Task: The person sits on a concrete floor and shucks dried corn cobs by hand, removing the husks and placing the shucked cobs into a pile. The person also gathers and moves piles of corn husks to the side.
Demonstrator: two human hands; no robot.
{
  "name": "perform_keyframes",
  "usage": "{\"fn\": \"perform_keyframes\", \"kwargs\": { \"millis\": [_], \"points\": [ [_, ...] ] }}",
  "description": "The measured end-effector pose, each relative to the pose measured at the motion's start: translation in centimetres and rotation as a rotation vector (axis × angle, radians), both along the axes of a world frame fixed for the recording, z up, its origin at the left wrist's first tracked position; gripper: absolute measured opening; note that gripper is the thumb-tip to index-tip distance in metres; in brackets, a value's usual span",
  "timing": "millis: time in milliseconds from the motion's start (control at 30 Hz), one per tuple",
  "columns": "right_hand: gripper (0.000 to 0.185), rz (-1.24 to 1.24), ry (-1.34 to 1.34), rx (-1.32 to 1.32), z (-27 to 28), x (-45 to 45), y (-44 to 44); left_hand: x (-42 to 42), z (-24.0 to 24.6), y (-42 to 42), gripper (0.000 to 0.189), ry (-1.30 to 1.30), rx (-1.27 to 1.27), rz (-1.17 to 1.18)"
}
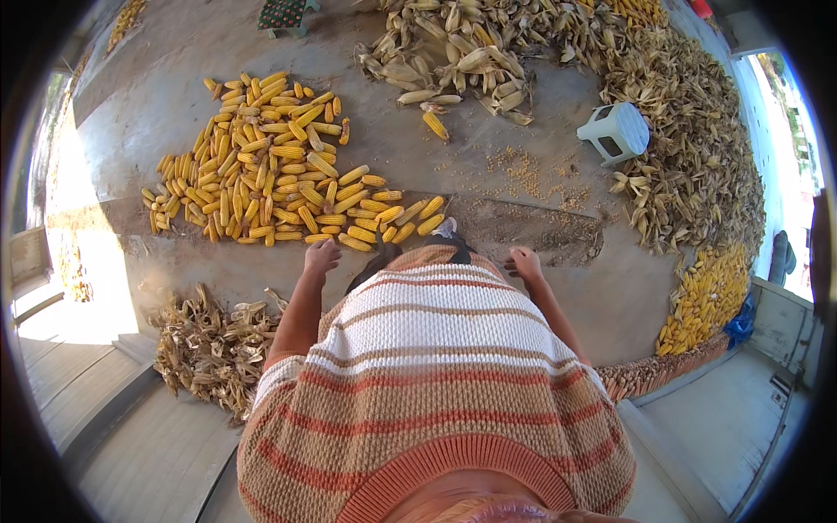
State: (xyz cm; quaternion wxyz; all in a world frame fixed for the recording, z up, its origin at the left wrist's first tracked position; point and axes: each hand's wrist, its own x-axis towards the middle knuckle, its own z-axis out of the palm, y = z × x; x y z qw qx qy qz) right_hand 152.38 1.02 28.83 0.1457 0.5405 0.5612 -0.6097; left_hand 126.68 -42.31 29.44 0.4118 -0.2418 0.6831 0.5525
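Note:
My left hand (pixel 322 257) hangs beside my body with its fingers loosely curled, just short of the near edge of a pile of husked yellow corn cobs (pixel 261 163). Nothing shows in it. On the other side, my right hand (pixel 523 263) hangs over the concrete floor with bent fingers, and no object is visible in it. One husked cob (pixel 435 126) lies apart from the pile, near a heap of corn ears in dry husks (pixel 451 52). Loose kernels (pixel 523 173) are scattered on the floor ahead.
A pale plastic stool (pixel 614 133) stands at the right beside a long heap of dry husks (pixel 693 137). More yellow cobs (pixel 703 297) lie at the lower right. Another husk heap (pixel 212 353) is at the lower left, near steps (pixel 98 405). A small patterned stool (pixel 284 14) stands far ahead.

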Motion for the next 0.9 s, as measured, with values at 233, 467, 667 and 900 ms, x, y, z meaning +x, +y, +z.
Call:
{"fn": "perform_keyframes", "kwargs": {
  "millis": [233,467,667,900],
  "points": [
    [0.022,-0.163,-0.068,0.076,-0.5,2.8,9.0,-0.9,3.5,11.6,0.040,0.061,0.000,-0.163],
    [0.028,-0.166,-0.091,-0.089,-1.9,2.4,9.4,-2.2,4.0,12.8,0.036,0.017,-0.161,-0.182],
    [0.033,-0.087,-0.033,-0.159,-1.9,-2.0,10.7,-5.4,1.7,12.8,0.034,-0.012,-0.179,-0.133],
    [0.026,-0.103,0.031,-0.093,-0.9,-13.7,15.7,-11.5,1.1,18.2,0.034,-0.025,-0.094,-0.051]
  ]
}}
